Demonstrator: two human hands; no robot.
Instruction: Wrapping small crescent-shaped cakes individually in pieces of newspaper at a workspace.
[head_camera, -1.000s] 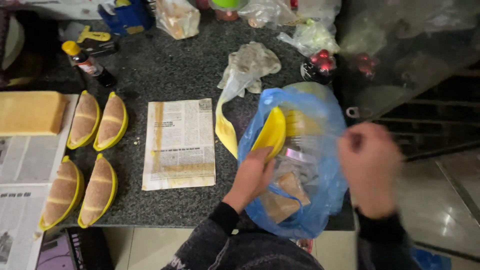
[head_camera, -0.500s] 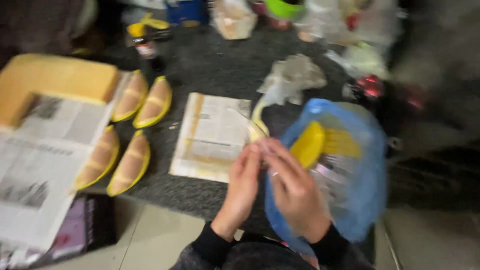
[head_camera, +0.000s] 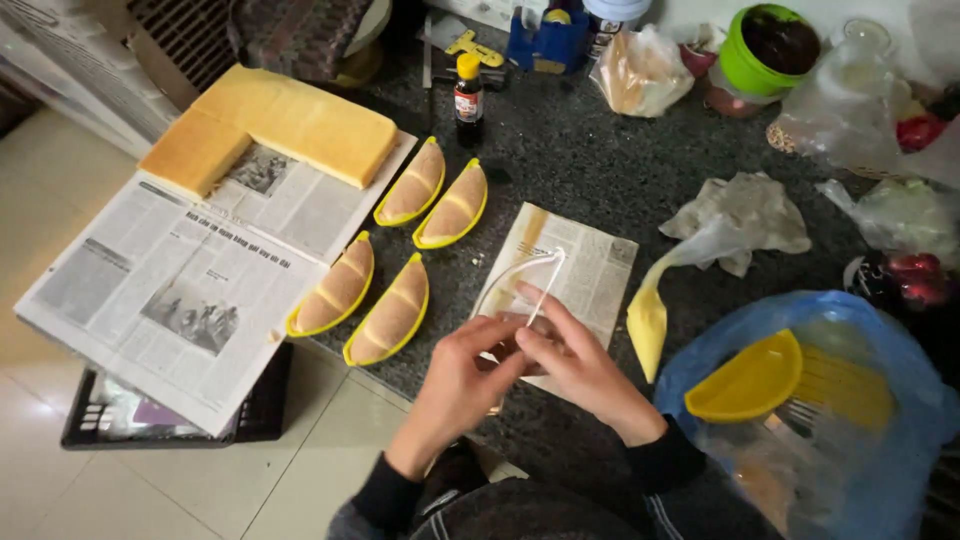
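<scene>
Both hands, the left hand (head_camera: 470, 355) and the right hand (head_camera: 565, 355), are pinching a clear plastic shell (head_camera: 520, 285) over the folded newspaper (head_camera: 585, 265) on the table (head_camera: 600, 170), its long axis running far-right from the fingertips, both hands equally near.

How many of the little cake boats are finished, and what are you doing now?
Four yellow half-moon trays already hold cake pieces. Both hands, left hand and right hand, hold a clear lid over the small newspaper sheet. Left: an empty yellow tray in the blue bag and uncut sponge cake.
</scene>
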